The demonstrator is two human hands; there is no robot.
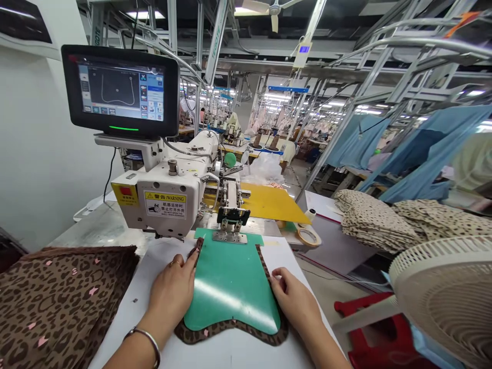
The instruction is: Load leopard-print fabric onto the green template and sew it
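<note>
A green template sheet (230, 287) lies over a brown leopard-print fabric piece (232, 325) on a white board (226, 356). The fabric shows as a border along the template's sides and curved lower edge. Fingers stretched out, my left hand (173, 284) rests flat on the left edge, touching the fabric strip near the top. My right hand (294, 297) is at the right edge, its thumb and curled index finger closed on the fabric border. Just beyond the template's top stands the metal clamp (229, 237) of a white sewing machine (165, 200).
Leopard-print fabric (65, 302) is piled at the left. A monitor (121, 92) sits above the machine, and a yellow sheet (269, 202) lies behind the clamp. To the right are a tape roll (308, 236), spotted cream fabric (371, 220), a fan (442, 302) and a red stool (384, 333).
</note>
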